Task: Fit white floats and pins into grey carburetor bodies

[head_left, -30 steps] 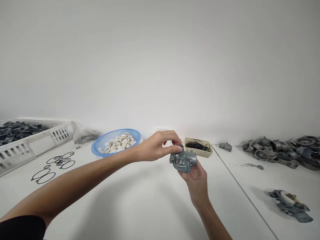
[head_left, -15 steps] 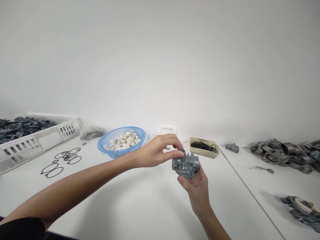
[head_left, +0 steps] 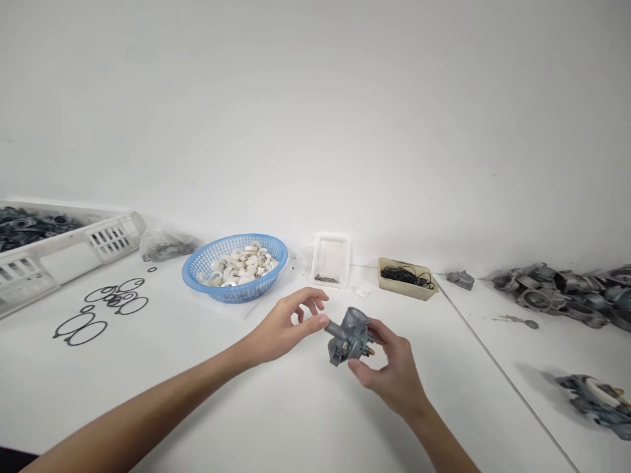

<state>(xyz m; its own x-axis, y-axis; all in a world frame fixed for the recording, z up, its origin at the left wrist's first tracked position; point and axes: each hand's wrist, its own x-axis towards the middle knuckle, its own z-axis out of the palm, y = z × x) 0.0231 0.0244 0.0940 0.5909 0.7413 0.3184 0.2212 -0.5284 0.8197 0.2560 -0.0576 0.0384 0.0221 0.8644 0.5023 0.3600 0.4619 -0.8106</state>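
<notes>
A grey metal carburetor body is held above the table by my right hand, thumb below and fingers behind it. Its round bore faces up, a narrow tube points left, and a small brass fitting sticks out on the right side. My left hand is open, fingers curved and apart, with the thumb tip close to the end of the tube. Whether that thumb touches the tube I cannot tell. The right fingertips are partly hidden behind the carburetor body.
Behind my hands stand a blue basket of white parts, a white tray with small metal pieces and a beige bin of black rings. Black rings and a white crate lie left. Metal castings and another carburetor sit right.
My left hand has come off the top of the carburetor body and moved left. The body has turned in my right hand, so its bore now faces up. The view has shifted slightly.
</notes>
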